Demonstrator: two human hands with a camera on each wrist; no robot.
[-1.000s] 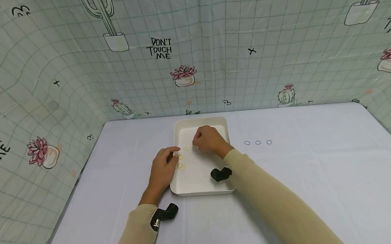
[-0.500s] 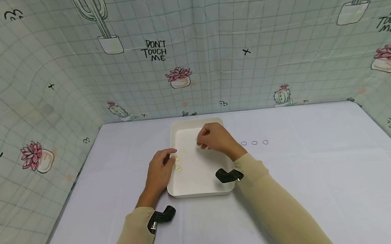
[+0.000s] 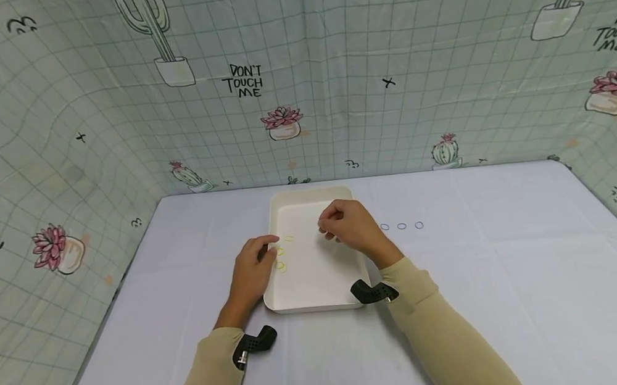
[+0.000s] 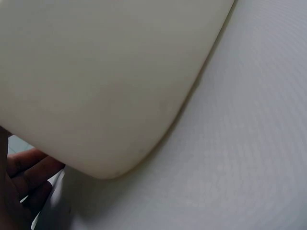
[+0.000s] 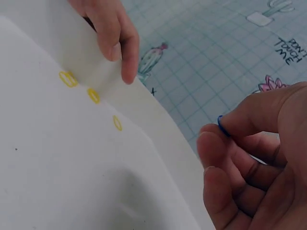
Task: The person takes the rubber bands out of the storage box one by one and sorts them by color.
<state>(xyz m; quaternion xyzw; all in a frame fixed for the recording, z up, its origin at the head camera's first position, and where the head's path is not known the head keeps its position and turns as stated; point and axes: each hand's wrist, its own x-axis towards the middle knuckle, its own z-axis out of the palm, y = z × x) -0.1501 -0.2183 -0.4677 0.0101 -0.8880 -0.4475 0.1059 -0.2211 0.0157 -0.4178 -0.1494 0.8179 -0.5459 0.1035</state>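
Observation:
In the right wrist view, my right hand (image 5: 259, 163) pinches a small blue rubber band (image 5: 222, 126) between thumb and forefinger. In the head view this right hand (image 3: 352, 228) hangs over the right half of a white tray (image 3: 318, 294). My left hand (image 3: 251, 269) rests at the tray's left rim, its fingers relaxed along the edge. Close to that hand, yellow rubber bands (image 3: 281, 266) lie on the tray floor. The right wrist view shows them in three spots, one a single loop (image 5: 117, 123), with the left hand's fingertips (image 5: 128, 72) at the rim behind.
On the white tablecloth (image 3: 519, 290), right of the tray, three blue rubber bands (image 3: 401, 226) lie in a row. A patterned cloth (image 3: 369, 124) hangs behind the table and along its sides. Each wrist carries a black camera mount (image 3: 374, 291).
My right hand has drawn back to the right and slightly towards me, with its fingers pinched. The left hand and the yellow rubber bands stay put; the head view has shifted slightly.

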